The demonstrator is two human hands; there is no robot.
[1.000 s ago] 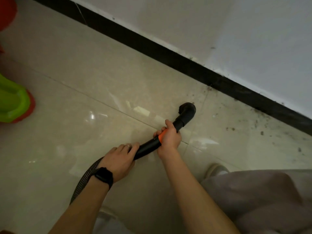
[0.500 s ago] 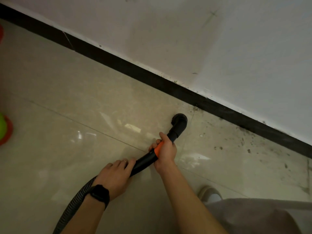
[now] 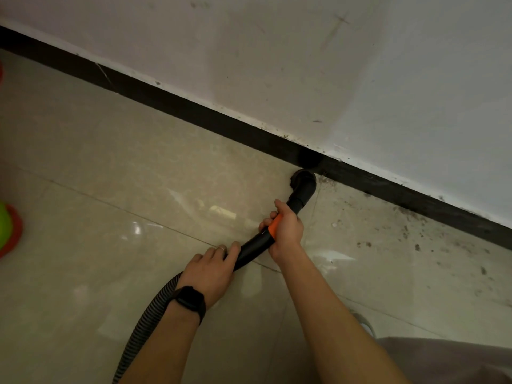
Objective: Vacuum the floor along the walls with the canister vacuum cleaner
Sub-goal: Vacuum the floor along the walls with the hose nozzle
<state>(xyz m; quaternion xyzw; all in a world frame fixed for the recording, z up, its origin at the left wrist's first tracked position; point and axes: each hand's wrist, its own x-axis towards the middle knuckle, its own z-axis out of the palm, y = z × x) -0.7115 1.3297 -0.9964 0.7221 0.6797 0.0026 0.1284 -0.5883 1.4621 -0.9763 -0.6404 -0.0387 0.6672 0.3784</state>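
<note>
While the right hand (image 3: 285, 231) wraps its fingers tightly round the orange collar (image 3: 274, 227) of the vacuum's black tube (image 3: 253, 249), the left hand (image 3: 213, 270) grips the tube further back, fingers curled over it, with a dark watch (image 3: 191, 299) on the wrist. Past the right hand the tube bends into an elbow nozzle (image 3: 303, 187), its mouth down on the beige floor (image 3: 110, 189) just beside the black baseboard (image 3: 194, 109). A ribbed hose (image 3: 144, 325) trails from under the left wrist. Dark dirt specks (image 3: 415, 245) litter the tiles right of the nozzle, along the baseboard.
</note>
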